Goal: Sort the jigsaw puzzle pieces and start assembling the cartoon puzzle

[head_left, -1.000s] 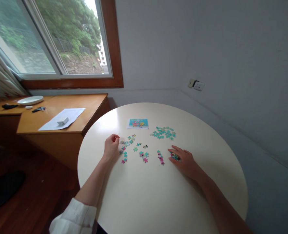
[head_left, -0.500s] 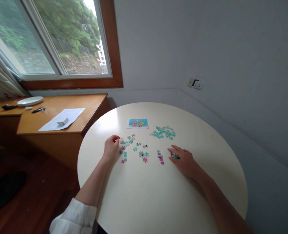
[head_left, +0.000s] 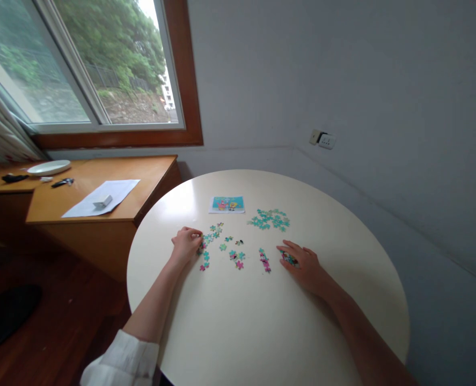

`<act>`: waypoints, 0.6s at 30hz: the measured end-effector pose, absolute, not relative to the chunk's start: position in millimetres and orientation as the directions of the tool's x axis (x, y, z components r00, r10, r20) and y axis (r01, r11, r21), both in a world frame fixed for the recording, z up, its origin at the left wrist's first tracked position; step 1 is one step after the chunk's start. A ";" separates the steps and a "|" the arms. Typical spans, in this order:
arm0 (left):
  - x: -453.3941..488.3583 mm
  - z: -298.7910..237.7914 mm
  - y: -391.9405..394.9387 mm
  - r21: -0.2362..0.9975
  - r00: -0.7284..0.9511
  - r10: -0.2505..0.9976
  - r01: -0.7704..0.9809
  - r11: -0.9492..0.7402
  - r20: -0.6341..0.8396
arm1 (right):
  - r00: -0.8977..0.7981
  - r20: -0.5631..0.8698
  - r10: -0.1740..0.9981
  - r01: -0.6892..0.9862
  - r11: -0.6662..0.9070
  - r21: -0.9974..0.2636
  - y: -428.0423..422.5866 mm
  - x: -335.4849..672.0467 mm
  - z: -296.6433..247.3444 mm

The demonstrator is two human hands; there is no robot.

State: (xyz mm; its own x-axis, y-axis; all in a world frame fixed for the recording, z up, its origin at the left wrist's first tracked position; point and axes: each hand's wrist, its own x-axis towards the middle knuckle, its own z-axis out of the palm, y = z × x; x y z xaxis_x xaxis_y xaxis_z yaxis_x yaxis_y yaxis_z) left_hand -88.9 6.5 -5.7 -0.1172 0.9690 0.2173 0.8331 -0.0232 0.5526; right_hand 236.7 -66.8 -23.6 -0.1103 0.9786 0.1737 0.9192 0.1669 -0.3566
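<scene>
Several small teal and pink jigsaw pieces [head_left: 222, 246] lie scattered on a round cream table [head_left: 262, 321]. My left hand [head_left: 186, 244] rests at the left end of the scatter, its fingers curled and pinched down on the pieces there. My right hand [head_left: 304, 264] lies flat with fingers stretched out, covering a small joined cluster of pieces [head_left: 289, 259]. A short joined strip of pink pieces [head_left: 265, 260] sits just left of that hand. A pile of teal pieces [head_left: 270, 219] lies farther back, beside a small reference picture [head_left: 227, 204].
A wooden desk [head_left: 101, 209] stands left of the table under a window, carrying a sheet of paper [head_left: 101, 197], a white plate [head_left: 43, 168] and small dark items. Grey walls close the corner behind, with a wall socket [head_left: 322, 140].
My left hand has shifted slightly right and lowered its fingertips onto the pieces at the left of the scatter. My right hand has stayed put.
</scene>
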 end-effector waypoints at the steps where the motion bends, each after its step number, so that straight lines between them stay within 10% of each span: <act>1: -88.6 -4.6 5.9 0.552 -0.118 0.971 0.834 -0.017 0.208 | -0.110 0.174 0.979 0.918 0.167 -0.359 -66.9 236.8 -23.7; 18: -89.4 -6.3 6.9 0.568 -0.125 0.967 0.823 -0.023 0.221 | -0.112 0.206 0.972 0.905 0.185 -0.382 -65.4 238.1 -28.8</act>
State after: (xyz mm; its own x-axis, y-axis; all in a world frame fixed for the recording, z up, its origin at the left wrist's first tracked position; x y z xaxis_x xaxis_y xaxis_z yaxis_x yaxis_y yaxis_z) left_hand -89.4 6.9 -6.3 -0.1252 0.9673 0.2206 0.8226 -0.0231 0.5681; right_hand 238.1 -65.4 -28.8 -0.1120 0.9720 0.2064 0.9055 0.1854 -0.3818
